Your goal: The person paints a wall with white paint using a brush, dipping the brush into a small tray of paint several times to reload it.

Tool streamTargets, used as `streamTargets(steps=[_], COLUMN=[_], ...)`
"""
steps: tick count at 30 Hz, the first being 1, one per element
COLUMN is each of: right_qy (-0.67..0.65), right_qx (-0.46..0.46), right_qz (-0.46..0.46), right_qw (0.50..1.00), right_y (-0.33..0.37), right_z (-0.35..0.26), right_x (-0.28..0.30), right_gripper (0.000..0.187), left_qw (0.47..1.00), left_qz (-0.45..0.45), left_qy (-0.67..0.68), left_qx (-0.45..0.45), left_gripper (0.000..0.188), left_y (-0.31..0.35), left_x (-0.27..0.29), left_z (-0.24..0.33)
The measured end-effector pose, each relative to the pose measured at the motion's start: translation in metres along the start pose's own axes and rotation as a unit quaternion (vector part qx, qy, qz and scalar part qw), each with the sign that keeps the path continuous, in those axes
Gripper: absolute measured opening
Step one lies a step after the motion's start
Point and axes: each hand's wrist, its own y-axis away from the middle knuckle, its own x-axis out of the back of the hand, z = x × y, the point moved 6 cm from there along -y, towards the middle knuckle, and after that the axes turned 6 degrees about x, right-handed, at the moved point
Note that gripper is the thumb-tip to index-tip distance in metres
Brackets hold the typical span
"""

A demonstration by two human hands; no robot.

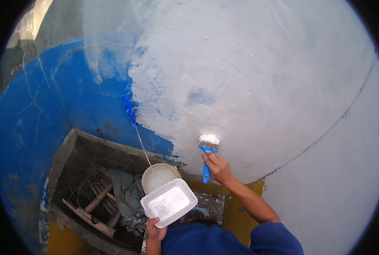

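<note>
My right hand is closed round the blue handle of a paintbrush. White paint coats its bristles, which are at the wall; whether they touch it I cannot tell. Much of this wall is covered in white, with a ragged edge against the blue paint on the left. Low in the view, my left hand grips the near edge of a white plastic tray with white paint in it. Behind the tray, partly hidden by it, stands a round bucket of whitish liquid.
A roller handle with a blue grip rises from the bucket and leans toward the wall. To the left, a concrete trough holds wooden-handled tools, sticks and a grey-green cloth. A dark crack runs down the wall at right.
</note>
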Motion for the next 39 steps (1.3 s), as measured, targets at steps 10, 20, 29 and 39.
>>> streamTargets(steps=[10, 20, 29, 39], right_qy=[0.059, 0.105, -0.067, 0.131], right_qx=[0.009, 0.042, -0.097, 0.039], right_qz=[0.156, 0.058, 0.049, 0.076], right_qw=[0.986, 0.992, 0.992, 0.988], right_y=[-0.091, -0.006, -0.046, -0.036], right_z=[0.058, 0.033, 0.071, 0.027], right_x=[0.173, 0.058, 0.107, 0.075], right_gripper=[0.027, 0.029, 0.02, 0.03], left_qw=[0.999, 0.995, 0.998, 0.994], left_qz=[-0.014, -0.047, -0.037, -0.056], left_qy=[-0.039, 0.016, -0.009, -0.004], left_qx=[0.026, 0.083, 0.059, 0.099], left_gripper=[0.073, 0.071, 0.072, 0.07], left_y=[-0.011, -0.015, -0.011, -0.021], left_x=[-0.018, -0.032, -0.03, -0.037], left_z=[0.0, -0.021, -0.011, -0.022])
